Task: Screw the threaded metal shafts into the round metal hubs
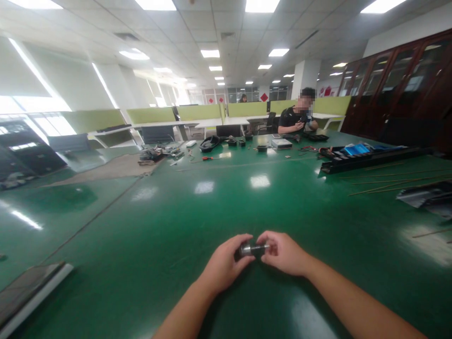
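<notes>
A small metal cylinder with a silver body and a darker, narrower part (250,249) lies level between my two hands, just above or on the green table (169,221). My left hand (226,261) is curled around its thicker left end, thumb below and fingers above. On the other side, my right hand (282,253) pinches the thin right end between thumb and fingers. The fingers partly hide both ends, so the full shape of the piece cannot be made out.
A red-handled screwdriver (208,158), black parts and a white box (281,143) lie towards the far edge. Black rails (367,159) and thin rods (384,184) are at the right, a flat panel (33,292) at the near left. A person (294,120) sits across the table.
</notes>
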